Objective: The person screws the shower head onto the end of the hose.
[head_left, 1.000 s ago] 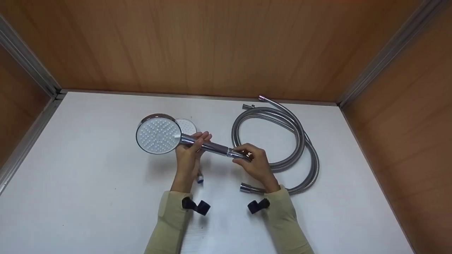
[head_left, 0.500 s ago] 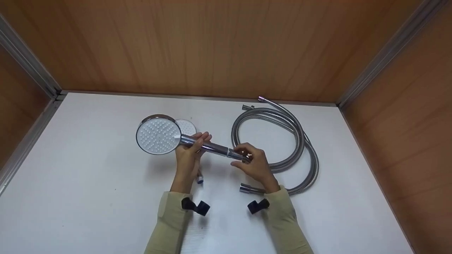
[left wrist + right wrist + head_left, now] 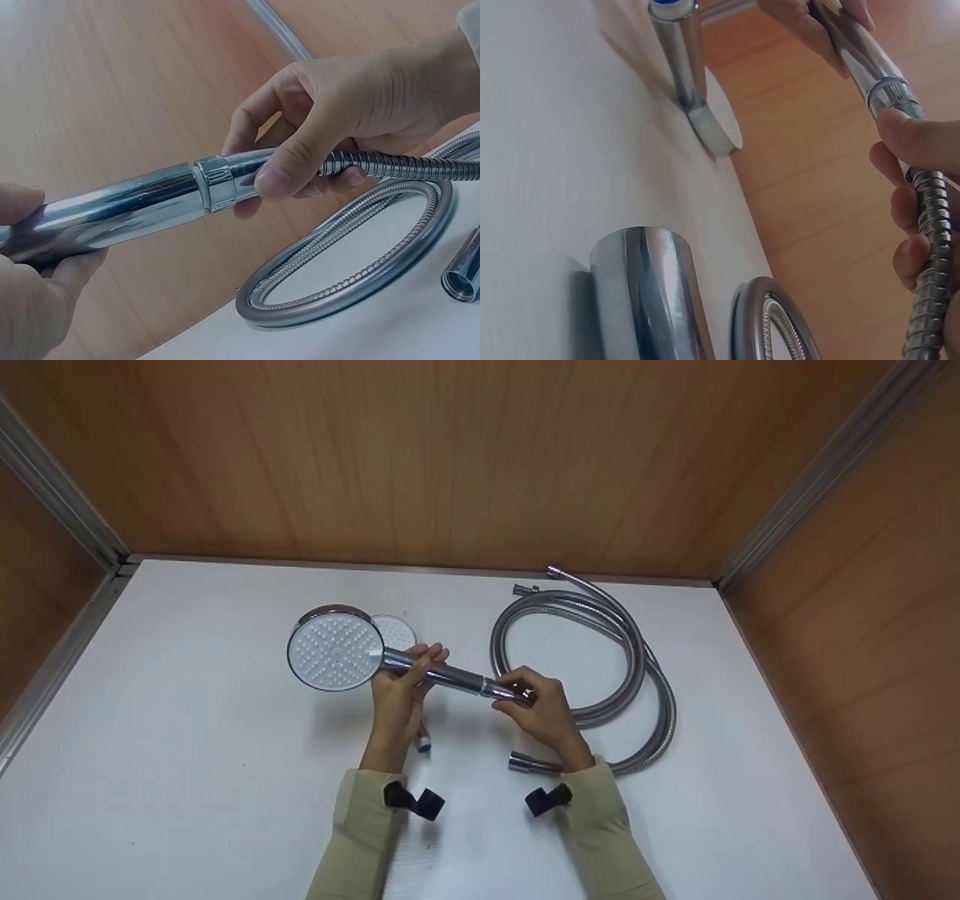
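Note:
In the head view a chrome shower head [image 3: 335, 650] with a white nozzle face is held above the table, its handle [image 3: 454, 676] slanting down to the right. My left hand [image 3: 395, 701] grips that handle, thumb on top. At the handle's lower end my right hand [image 3: 546, 707] pinches the smooth metal hose connector [image 3: 249, 169] between thumb and fingers. Connector and handle meet end to end; a thin seam shows between them in the left wrist view. From the connector runs the ribbed metal shower hose [image 3: 931, 225], past my curled right fingers.
Coiled metal hoses [image 3: 634, 675] lie right of centre, with loose ends at the back and a chrome end fitting [image 3: 521, 762] near my right wrist. A smaller shower head [image 3: 395, 631] lies behind my left hand. Wooden panels [image 3: 450, 457] enclose the white table [image 3: 187, 780].
My right thumb came away from the connector half a second ago and now presses on it again. My left hand keeps its hold on the shower head, which stays in place.

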A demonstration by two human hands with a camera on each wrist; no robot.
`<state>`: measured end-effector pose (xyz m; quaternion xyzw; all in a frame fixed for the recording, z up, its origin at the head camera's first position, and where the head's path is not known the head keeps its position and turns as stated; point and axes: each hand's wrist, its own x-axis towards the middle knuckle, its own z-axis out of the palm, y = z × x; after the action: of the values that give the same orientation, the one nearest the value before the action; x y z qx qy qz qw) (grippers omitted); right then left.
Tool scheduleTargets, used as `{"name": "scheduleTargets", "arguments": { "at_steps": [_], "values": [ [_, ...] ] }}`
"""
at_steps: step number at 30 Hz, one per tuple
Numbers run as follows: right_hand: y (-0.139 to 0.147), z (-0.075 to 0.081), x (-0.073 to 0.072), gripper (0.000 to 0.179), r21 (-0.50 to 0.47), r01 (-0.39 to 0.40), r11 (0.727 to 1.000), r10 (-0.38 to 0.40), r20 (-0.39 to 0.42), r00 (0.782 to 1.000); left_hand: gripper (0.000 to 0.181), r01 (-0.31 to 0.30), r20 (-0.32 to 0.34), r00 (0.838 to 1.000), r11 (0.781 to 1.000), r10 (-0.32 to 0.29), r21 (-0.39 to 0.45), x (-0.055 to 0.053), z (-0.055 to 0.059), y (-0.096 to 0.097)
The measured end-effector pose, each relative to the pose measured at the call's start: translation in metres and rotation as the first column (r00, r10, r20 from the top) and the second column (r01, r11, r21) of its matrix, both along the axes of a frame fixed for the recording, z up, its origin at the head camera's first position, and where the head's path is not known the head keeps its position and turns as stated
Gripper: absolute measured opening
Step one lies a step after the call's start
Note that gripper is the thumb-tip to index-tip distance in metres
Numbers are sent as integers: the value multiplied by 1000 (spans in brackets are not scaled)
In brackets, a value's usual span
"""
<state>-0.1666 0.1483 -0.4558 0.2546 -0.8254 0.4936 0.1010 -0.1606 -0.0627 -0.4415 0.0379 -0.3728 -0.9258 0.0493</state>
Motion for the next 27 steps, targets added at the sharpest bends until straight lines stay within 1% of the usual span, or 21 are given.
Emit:
{"name": "scheduleTargets", "arguments": {
  "at_steps": [4,19,27],
  "values": [
    [1,0,0,28,-5,-6,1000,6,5,1000,20,3,-6,1000,1000,-3,8,0,0,0],
    [2,0,0,26,10,11,1000,-11,-38,999,19,5,3,1000,1000,-5,15,-1,-1,0],
    [3,0,-1,26,10,-9,1000,9,-48,999,19,18,2,1000,1000,-18,12,-1,-2,-1]
  ]
}}
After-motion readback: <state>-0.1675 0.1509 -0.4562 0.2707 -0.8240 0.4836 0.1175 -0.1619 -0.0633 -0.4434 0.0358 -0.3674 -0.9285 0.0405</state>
